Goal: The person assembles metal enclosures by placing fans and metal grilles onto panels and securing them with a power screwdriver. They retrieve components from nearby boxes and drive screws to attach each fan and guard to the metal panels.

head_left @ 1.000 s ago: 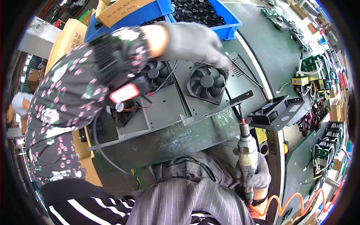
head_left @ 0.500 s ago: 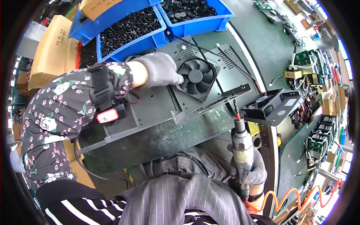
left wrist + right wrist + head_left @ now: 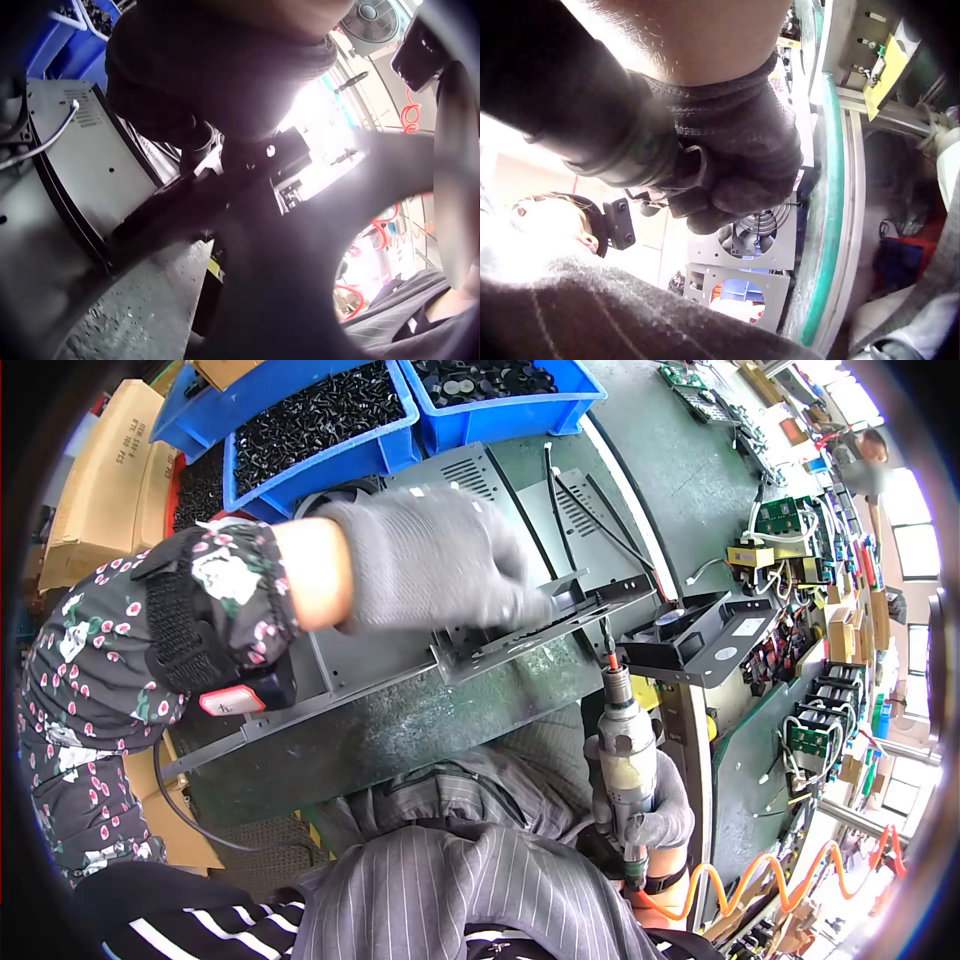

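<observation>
My gloved left hand (image 3: 440, 560) is blurred, bent over the metal chassis plate (image 3: 375, 655) in the head view. It grips the black cooling fan, mostly hidden under the palm, close to the plate's raised slotted flange (image 3: 540, 628). In the left wrist view a large dark out-of-focus shape (image 3: 285, 292) with curved cut-outs fills the foreground, and the gloved fingers (image 3: 196, 139) curl down beside the flange. My gloved right hand (image 3: 660, 810) holds a pneumatic screwdriver (image 3: 628, 755) upright, its bit pointing away from me near the flange's right end.
Blue bins of black screws (image 3: 320, 430) and black round parts (image 3: 480, 385) stand at the back, beside cardboard boxes (image 3: 100, 480). A black bracket (image 3: 700, 645) lies right of the flange. An orange coiled hose (image 3: 780, 890) trails rightward from the screwdriver; circuit boards (image 3: 785, 515) line the right.
My left hand goes from the fan's far corner to its left edge, then over it toward the flange. The fan leaves its flat spot on the plate. The right hand keeps holding the screwdriver.
</observation>
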Tool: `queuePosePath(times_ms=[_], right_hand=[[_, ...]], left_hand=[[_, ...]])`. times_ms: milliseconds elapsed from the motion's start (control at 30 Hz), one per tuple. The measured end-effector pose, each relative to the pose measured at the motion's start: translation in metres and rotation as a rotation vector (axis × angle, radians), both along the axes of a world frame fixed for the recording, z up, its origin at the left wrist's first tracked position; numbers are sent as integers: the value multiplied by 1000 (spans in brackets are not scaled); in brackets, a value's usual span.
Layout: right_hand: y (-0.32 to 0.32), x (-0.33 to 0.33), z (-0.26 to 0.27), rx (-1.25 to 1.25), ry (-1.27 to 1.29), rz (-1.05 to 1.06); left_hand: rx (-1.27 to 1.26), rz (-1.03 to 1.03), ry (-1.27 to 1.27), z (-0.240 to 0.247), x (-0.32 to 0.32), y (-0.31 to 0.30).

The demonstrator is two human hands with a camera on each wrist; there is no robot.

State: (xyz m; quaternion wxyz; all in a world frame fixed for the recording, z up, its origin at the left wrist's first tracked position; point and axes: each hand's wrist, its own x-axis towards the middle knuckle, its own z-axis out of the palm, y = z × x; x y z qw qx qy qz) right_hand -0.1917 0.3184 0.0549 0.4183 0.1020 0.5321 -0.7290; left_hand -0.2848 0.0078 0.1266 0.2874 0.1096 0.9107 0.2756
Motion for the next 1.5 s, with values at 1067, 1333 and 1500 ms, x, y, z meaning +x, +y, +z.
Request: queuePosePath(times_ms=[1067,1333,1500], right_hand=[[-7,-9,29,26,-83,56],[-6,-11,31,-6,-95,84],[-7,-12,33,1,-95,86]], left_hand=[[189,-69,-1,-5,-2,-11],[190,-64,-31,-6,-2,-11],[242,24,-51,-1,-3,-15]])
